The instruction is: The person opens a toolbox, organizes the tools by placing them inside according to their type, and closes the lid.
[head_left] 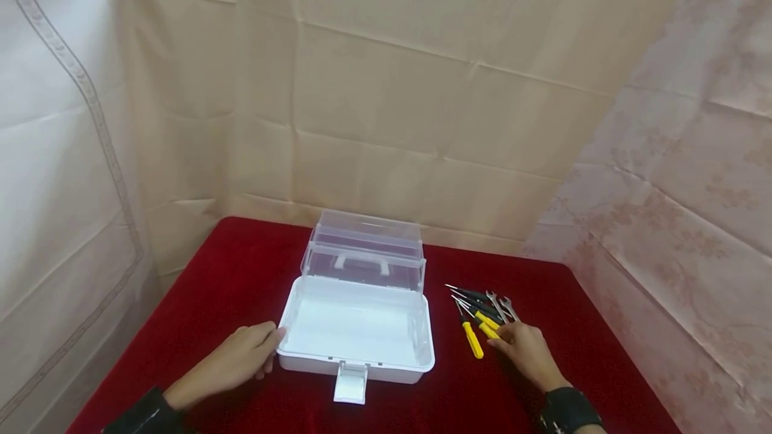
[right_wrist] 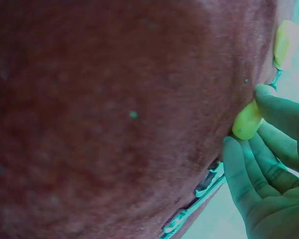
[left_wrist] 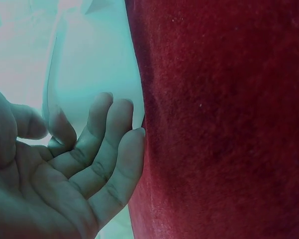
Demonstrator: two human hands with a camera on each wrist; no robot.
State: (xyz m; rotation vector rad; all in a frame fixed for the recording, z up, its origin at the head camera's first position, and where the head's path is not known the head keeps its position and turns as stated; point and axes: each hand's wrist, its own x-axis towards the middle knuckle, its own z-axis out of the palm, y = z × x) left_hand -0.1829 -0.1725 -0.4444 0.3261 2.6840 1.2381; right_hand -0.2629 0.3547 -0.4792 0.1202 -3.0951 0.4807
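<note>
A white plastic toolbox stands on the red cloth with its clear lid raised behind it. My left hand pinches the box's left rim between thumb and forefinger; the other fingers rest along the outer wall, as the left wrist view shows. To the right of the box, my right hand holds the yellow handle of a screwdriver between thumb and fingers. This screwdriver lies among several others, with a separate yellow-handled screwdriver to its left. Two wrenches lie just beyond the right hand.
Dark-handled screwdrivers lie at the far side of the tool pile. A white latch sticks out from the box's front. Red cloth covers the table, and beige curtains hang behind it.
</note>
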